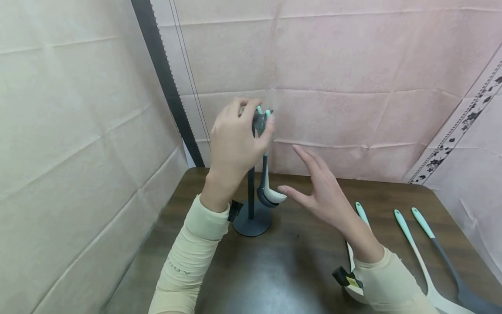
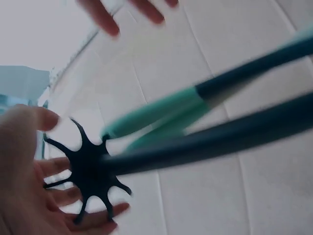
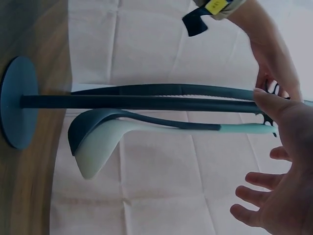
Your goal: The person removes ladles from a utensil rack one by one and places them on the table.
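Note:
My left hand [image 1: 235, 135] cups the top of a dark utensil stand [image 1: 251, 192], its fingers and thumb around the hook ring [image 2: 90, 166]. Two ladles with mint-green handles hang side by side from the hooks. One has a dark bowl [image 3: 93, 122], the other a white bowl [image 3: 95, 152], and the bowls overlap. To the right of the ladles, my right hand [image 1: 323, 192] is held in the air with fingers extended and thumb apart, holding nothing. The stand's round base [image 1: 252, 226] rests on the table.
On the right of the brown wooden table [image 1: 290, 279] lie a white utensil [image 1: 417, 253] and a dark one [image 1: 447, 257], both mint-handled. Another mint-handled utensil [image 1: 361, 213] is partly hidden under my right forearm. Pale cloth [image 1: 333, 109] hangs behind the table.

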`<state>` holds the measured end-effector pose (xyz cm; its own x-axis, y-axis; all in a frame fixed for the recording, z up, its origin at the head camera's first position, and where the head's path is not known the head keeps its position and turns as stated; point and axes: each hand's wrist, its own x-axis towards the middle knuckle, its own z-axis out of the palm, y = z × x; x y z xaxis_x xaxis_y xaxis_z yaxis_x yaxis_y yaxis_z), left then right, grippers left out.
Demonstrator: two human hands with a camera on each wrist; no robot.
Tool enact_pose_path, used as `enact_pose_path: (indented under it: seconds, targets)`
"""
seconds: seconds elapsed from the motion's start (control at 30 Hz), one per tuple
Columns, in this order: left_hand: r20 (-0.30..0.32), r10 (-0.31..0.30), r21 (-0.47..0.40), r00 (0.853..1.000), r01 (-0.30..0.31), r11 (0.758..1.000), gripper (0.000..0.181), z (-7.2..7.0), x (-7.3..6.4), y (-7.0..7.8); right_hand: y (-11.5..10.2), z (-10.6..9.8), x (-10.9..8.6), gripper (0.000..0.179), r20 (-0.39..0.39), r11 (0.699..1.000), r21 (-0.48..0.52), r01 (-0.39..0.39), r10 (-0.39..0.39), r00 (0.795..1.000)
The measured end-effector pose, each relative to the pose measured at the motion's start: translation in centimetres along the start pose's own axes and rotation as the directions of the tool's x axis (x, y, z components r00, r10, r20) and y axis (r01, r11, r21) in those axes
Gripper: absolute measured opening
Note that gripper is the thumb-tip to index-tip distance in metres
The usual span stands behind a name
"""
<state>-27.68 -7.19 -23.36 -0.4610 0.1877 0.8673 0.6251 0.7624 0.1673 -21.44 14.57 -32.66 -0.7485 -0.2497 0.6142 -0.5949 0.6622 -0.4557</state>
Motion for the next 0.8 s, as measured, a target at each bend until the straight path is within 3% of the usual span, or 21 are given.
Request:
enact_pose_path:
  seconds: [0.33,0.63,0.8]
  targets:
    - [0.161,-0.093,0.246,0.983,0.051,0.968,0.064,-0.2,0.8,1.8,-0.3,1.2,2.8,0.086,-0.036,0.996,0.081,0.023,-0.02,0.999]
    - [0.199,-0.149,0.333,0.968,0.076,0.94,0.037,-0.2,1.6,3.0,-0.5,1.9,4.0,0.074,-0.106,0.985,0.165,0.045,-0.028,0.994]
    - [0.229,-0.192,0.334,0.954,0.108,0.936,0.041,0.1,1.7,2.9,-0.7,2.1,4.4,0.073,-0.14,0.976,0.211,0.053,-0.024,0.99]
